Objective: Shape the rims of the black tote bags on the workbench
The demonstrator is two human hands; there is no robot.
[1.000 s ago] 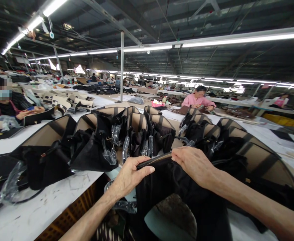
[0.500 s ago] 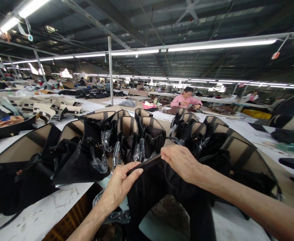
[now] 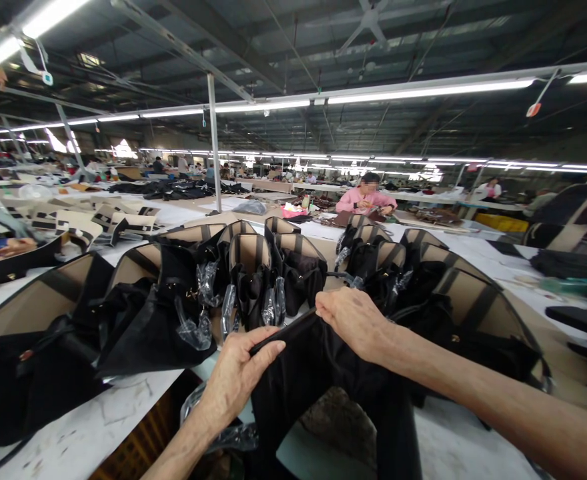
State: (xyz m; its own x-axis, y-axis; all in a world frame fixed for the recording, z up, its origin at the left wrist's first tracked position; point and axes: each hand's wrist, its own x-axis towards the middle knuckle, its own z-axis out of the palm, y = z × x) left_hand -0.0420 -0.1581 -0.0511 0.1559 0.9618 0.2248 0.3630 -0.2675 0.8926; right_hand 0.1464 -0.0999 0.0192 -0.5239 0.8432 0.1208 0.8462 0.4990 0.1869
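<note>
A black bag hangs in front of me, its upper edge stretched between my two hands. My left hand pinches the near left end of that edge, thumb on top. At the far right end, my right hand has its fingers closed round the same edge, knuckles up. The edge slopes up from left to right. Below it, the black fabric spreads around a gap where a pale surface and a dark patch show. A plastic-wrapped strap lies beneath my left wrist.
Several black bags with beige linings stand in an arc on the white-covered table. A yellow-brown crate sits below its front edge. A co-worker in pink sits across; another person's hands are at far left.
The whole view has shifted slightly. Both hands keep their hold on the bag's edge, and the edge has turned a little between them.
</note>
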